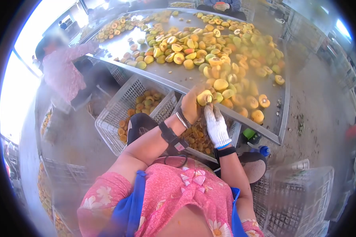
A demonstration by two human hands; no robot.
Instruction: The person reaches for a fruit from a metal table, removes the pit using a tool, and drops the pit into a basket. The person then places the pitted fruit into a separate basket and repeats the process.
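Metal tbl (pixel 176 76) ahead; L hand (pixel 190 104) pinching fruit (pixel 204 97), gloved R hand (pixel 217 128) angled up beneath, grip unclear.

Metal table (pixel 178 76) with raised rim, upper centre of the frame, bearing a heap of yellow-orange fruit (pixel 189 64), many halved, spread toward the upper right. Grey floor (pixel 308 94), right of the frame, strewn with dark debris (pixel 300 125); pale plastic crates (pixel 300 197) stand lower right.
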